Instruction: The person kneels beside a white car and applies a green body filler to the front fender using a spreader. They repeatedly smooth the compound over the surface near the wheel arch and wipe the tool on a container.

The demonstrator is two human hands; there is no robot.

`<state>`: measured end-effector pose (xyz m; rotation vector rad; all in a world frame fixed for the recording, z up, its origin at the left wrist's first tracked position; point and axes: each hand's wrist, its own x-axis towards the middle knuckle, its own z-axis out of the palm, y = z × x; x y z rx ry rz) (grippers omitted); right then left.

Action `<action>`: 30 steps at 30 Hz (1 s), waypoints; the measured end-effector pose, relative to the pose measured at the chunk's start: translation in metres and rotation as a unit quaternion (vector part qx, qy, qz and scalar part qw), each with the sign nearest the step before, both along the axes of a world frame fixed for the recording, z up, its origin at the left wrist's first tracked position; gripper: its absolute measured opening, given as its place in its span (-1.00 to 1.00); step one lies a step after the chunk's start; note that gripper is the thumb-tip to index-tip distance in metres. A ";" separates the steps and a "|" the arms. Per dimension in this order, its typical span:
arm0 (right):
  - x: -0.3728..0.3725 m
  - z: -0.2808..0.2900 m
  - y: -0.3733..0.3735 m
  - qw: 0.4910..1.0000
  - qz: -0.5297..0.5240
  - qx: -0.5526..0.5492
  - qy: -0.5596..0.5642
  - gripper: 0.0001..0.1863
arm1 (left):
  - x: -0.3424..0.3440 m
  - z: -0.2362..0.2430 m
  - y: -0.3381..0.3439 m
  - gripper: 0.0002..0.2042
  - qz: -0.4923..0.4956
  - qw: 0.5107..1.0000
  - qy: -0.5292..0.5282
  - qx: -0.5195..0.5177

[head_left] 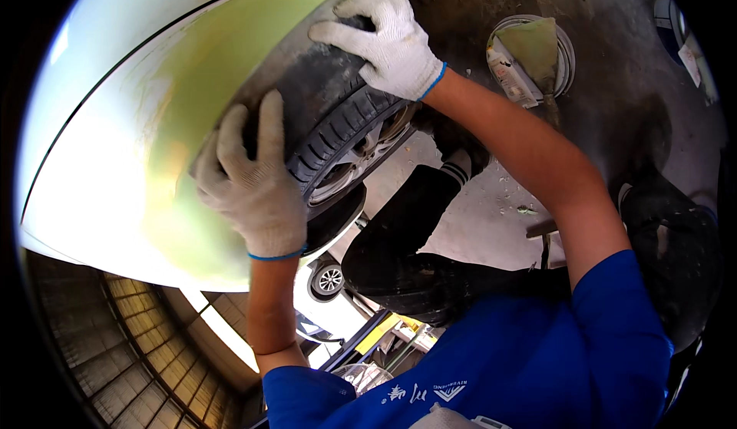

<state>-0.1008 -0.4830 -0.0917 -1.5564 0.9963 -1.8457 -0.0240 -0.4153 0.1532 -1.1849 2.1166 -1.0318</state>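
My left hand (257, 187), in a white knit glove with a blue cuff, rests on the lower end of a dark grey, sheet-like piece (303, 72). Its fingers are bent and somewhat apart. Farther up the same piece, my right hand (388, 45), gloved alike, grips it with curled fingers. The piece lies along the wheel-arch edge of a white car panel (100, 145). A yellow-green coated patch (188, 107) spreads over the panel beside it. Just right of the piece is a tyre (345, 130) with a silver rim. The undersides of my fingertips are hidden.
On the floor at upper right sits a round white container (568, 61) with a green-smeared flat piece (533, 49) on it. Another container (672, 22) stands at the far right. My bent black-trousered leg (399, 214) is close to the wheel. A second car wheel (328, 279) shows beyond.
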 end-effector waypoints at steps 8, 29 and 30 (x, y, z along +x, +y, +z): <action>-0.008 -0.023 0.035 0.995 0.072 0.007 0.068 -0.36 | -0.003 -0.037 0.056 -0.35 0.163 0.984 0.052 0.057; -0.014 0.026 -0.017 0.993 -0.058 0.087 -0.059 -0.30 | -0.076 0.052 -0.088 -0.30 -0.002 0.980 -0.146 0.133; -0.009 0.022 -0.017 0.992 -0.074 0.078 -0.060 -0.29 | -0.074 0.048 -0.085 -0.30 0.003 0.982 -0.135 0.129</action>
